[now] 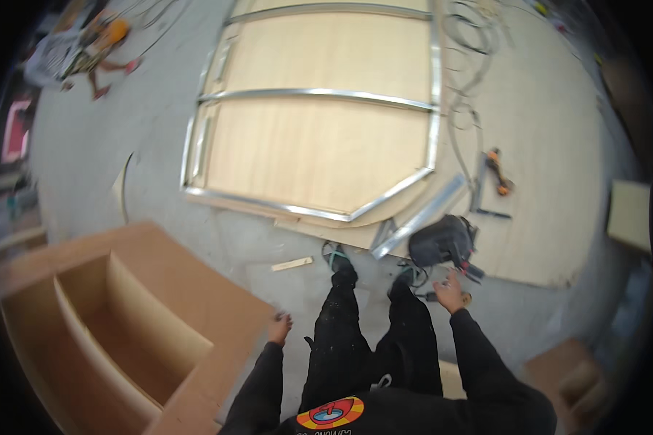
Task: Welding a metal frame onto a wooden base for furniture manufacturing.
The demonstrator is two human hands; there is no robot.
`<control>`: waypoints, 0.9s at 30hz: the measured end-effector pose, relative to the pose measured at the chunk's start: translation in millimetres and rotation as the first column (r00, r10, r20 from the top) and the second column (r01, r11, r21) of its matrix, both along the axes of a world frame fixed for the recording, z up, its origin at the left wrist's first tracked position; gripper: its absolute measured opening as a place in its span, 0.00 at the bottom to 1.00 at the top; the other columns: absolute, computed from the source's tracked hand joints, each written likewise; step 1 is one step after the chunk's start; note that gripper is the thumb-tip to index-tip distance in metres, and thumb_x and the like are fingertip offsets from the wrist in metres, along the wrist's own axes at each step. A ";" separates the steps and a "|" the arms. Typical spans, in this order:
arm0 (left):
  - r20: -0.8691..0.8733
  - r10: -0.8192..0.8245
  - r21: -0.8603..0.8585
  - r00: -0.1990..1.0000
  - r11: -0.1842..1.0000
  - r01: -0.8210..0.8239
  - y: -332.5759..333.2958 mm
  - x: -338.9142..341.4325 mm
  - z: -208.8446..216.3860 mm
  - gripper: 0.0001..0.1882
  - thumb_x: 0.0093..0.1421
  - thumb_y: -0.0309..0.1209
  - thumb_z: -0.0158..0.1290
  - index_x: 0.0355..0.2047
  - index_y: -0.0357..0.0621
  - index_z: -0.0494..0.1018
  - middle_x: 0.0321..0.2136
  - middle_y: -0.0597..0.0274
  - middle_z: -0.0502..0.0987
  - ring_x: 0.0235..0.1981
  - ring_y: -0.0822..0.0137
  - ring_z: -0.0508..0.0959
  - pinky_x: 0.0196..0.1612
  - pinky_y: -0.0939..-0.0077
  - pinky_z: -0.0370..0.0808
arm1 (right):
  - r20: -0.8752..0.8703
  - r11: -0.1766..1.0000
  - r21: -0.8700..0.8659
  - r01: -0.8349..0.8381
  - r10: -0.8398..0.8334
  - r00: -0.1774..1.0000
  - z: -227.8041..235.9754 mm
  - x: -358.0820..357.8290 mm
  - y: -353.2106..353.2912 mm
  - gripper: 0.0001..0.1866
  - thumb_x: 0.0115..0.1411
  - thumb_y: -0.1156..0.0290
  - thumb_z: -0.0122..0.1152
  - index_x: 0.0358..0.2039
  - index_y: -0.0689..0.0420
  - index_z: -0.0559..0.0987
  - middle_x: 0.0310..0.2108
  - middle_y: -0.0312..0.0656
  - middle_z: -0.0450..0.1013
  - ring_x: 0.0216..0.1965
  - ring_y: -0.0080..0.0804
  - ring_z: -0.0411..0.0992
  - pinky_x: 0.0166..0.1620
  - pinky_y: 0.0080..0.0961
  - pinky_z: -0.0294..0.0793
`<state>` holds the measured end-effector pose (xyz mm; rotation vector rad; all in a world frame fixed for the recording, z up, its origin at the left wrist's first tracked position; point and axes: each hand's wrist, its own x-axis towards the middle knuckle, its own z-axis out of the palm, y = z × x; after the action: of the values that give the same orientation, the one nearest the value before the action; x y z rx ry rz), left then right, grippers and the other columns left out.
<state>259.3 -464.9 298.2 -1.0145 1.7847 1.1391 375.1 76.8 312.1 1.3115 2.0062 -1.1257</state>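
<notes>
My left hand (281, 328) hangs beside the corner of a brown wooden cabinet (196, 290); its fingers look loosely apart and I see nothing in them. My right hand (451, 293) is in front of a black machine (442, 241) on the floor, thumb and fingers apart. A dark tool (429, 296) shows on both sides of this hand; blur hides whether the two touch. Ahead of my feet lies a pale plywood panel (315, 148) with a shiny metal frame (319, 93) on it, one near corner cut at a slant.
Metal strips (421, 216) lie between panel and machine. An orange and black power tool (498, 172) rests on a plywood sheet (544, 217), near loose cables (466, 32). A wood offcut (292, 264) lies by my left foot. Another person (80, 54) is low at the far left.
</notes>
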 end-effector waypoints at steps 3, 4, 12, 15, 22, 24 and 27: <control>0.031 0.062 0.032 0.998 0.997 -0.063 -23.5 -11.5 23.6 0.16 0.63 0.37 0.55 0.45 0.44 0.67 0.34 0.59 0.76 0.31 0.67 0.78 0.33 0.72 0.75 | -0.128 0.990 0.133 -0.055 0.072 0.989 36.4 -7.0 7.7 0.40 0.51 0.66 0.67 0.62 0.63 0.60 0.53 0.58 0.67 0.47 0.50 0.72 0.50 0.40 0.72; 0.039 0.028 0.057 0.999 0.998 -0.030 -27.1 -13.3 30.4 0.16 0.63 0.37 0.55 0.45 0.44 0.67 0.34 0.59 0.76 0.31 0.67 0.78 0.33 0.72 0.75 | -0.158 0.989 0.142 -0.047 0.070 0.985 53.0 -14.8 12.2 0.40 0.51 0.66 0.67 0.62 0.62 0.61 0.50 0.57 0.69 0.43 0.48 0.74 0.48 0.39 0.73; 0.164 -0.017 0.064 0.986 0.998 0.006 -38.4 -39.7 53.6 0.17 0.66 0.39 0.50 0.50 0.44 0.65 0.39 0.56 0.76 0.38 0.62 0.77 0.41 0.65 0.75 | -0.197 0.958 0.279 0.058 -0.002 0.980 155.6 -16.2 41.7 0.31 0.56 0.69 0.63 0.59 0.61 0.64 0.36 0.50 0.76 0.36 0.41 0.77 0.39 0.34 0.76; 0.104 -0.074 0.167 0.992 0.984 0.056 -9.9 -65.8 49.5 0.17 0.66 0.39 0.50 0.50 0.44 0.66 0.38 0.57 0.75 0.38 0.63 0.76 0.41 0.65 0.75 | -0.133 0.942 0.336 0.000 0.047 0.990 165.4 24.9 43.0 0.31 0.56 0.64 0.63 0.57 0.65 0.65 0.34 0.52 0.76 0.37 0.49 0.76 0.41 0.39 0.75; -0.005 -0.067 0.206 0.998 0.976 0.066 20.6 -109.1 46.6 0.15 0.64 0.36 0.52 0.46 0.42 0.68 0.35 0.56 0.75 0.30 0.67 0.76 0.35 0.69 0.75 | 0.091 0.980 0.201 -0.007 -0.012 0.996 182.0 61.3 22.4 0.29 0.58 0.59 0.60 0.55 0.60 0.65 0.47 0.61 0.71 0.51 0.63 0.69 0.52 0.45 0.70; 0.044 -0.357 0.100 0.933 0.931 0.351 43.2 -117.0 48.3 0.17 0.62 0.35 0.55 0.46 0.38 0.67 0.32 0.53 0.75 0.25 0.66 0.75 0.29 0.69 0.74 | 0.128 0.977 0.209 0.029 -0.057 0.990 186.5 67.4 31.0 0.33 0.57 0.58 0.61 0.57 0.63 0.63 0.49 0.61 0.70 0.51 0.62 0.69 0.52 0.44 0.71; -0.211 -0.578 -0.310 0.788 0.805 0.507 -3.2 -106.7 3.9 0.15 0.59 0.34 0.59 0.39 0.36 0.69 0.25 0.54 0.74 0.22 0.66 0.74 0.22 0.69 0.71 | 0.143 0.984 0.167 0.059 -0.084 0.986 155.4 44.3 49.1 0.37 0.56 0.57 0.63 0.59 0.67 0.61 0.47 0.63 0.72 0.50 0.61 0.71 0.52 0.44 0.72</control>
<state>152.7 -468.2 302.0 -0.3917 2.3010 0.7392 419.4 125.9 467.4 1.5139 1.9880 -0.8807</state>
